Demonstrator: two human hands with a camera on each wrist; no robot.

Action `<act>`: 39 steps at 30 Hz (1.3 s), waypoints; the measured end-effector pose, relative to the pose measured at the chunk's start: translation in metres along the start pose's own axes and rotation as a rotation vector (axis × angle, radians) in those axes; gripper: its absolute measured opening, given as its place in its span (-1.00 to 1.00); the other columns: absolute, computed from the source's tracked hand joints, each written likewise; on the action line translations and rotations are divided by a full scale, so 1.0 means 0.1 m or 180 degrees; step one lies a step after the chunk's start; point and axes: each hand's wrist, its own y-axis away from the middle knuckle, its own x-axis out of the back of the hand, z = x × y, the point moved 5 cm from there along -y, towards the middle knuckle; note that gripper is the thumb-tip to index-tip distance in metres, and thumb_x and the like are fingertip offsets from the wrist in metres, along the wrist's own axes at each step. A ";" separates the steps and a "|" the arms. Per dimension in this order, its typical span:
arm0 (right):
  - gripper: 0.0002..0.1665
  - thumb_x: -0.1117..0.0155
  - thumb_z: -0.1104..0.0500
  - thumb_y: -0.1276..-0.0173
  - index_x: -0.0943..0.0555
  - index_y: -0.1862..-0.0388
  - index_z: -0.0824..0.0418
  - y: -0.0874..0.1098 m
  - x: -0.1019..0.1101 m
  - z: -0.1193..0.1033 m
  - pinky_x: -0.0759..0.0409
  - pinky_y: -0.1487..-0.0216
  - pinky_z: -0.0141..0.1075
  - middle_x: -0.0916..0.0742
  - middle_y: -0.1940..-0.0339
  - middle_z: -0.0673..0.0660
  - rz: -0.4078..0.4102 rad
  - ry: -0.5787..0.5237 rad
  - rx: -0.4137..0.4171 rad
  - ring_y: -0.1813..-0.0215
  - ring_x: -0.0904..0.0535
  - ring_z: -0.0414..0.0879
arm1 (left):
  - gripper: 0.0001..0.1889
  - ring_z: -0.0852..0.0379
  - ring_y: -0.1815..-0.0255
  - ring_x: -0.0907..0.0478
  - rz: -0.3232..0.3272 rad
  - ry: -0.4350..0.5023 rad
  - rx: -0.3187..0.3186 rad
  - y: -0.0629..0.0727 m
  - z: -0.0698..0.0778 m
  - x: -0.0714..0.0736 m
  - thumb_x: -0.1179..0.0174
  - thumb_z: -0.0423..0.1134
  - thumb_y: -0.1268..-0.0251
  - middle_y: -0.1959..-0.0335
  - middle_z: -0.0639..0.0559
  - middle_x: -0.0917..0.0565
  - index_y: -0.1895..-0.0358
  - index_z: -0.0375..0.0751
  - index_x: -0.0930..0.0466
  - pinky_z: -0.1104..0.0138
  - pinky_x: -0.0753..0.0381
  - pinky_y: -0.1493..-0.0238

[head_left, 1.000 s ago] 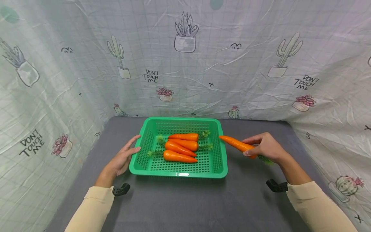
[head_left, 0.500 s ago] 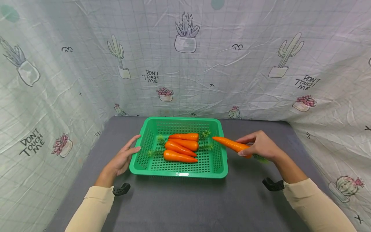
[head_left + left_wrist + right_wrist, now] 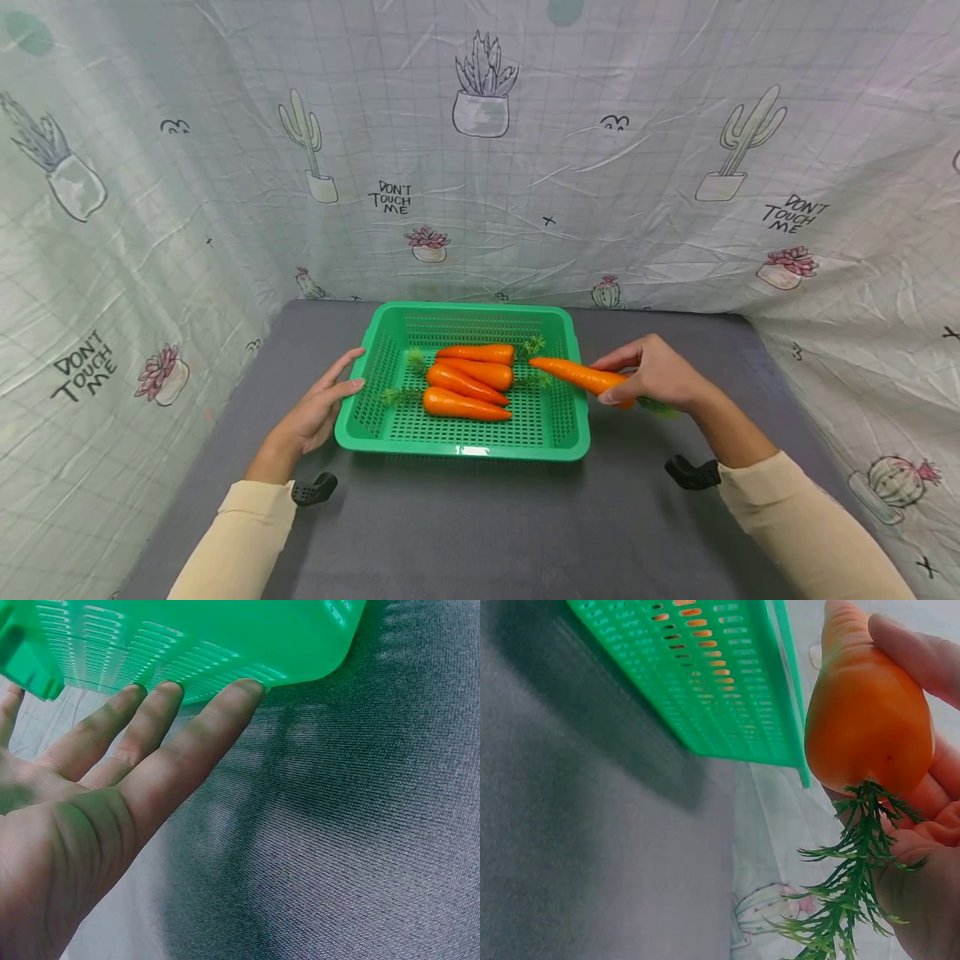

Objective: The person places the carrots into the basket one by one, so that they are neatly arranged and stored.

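Observation:
My right hand [image 3: 660, 375] pinches an orange carrot [image 3: 573, 375] near its thick end, thumb on one side and fingers on the other. The carrot's tip reaches over the right rim of a green plastic basket [image 3: 465, 452], and its leafy green top [image 3: 862, 855] hangs behind the hand. Inside the basket lie several more carrots [image 3: 465, 404] side by side, some with leaves to the left and some to the right. At the basket's left side my left hand [image 3: 315, 412] touches the rim and outer wall with extended fingers [image 3: 202, 742].
The basket stands on a grey cloth-covered table [image 3: 480, 517]. A pale curtain [image 3: 525, 167] printed with cacti encloses the back and both sides. Each wrist carries a black strap-on device [image 3: 315, 490].
My right hand has moved left with the carrot, bringing its tip from outside the right rim to over the basket's inside. The left hand and basket stay in place.

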 end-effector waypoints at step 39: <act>-0.48 -0.70 0.17 -0.04 -0.83 -0.04 0.18 -0.42 -0.64 -0.53 -0.78 0.01 -0.18 -0.86 -0.01 0.16 -0.0839 0.0069 0.0338 -0.05 -0.77 -0.04 | -0.29 -0.24 -0.72 0.69 -0.0003 -0.0025 -0.0012 -0.02 -0.03 0.02 -0.01 -0.10 -0.68 -0.72 0.03 0.59 -0.72 0.26 0.10 -0.41 0.45 -0.59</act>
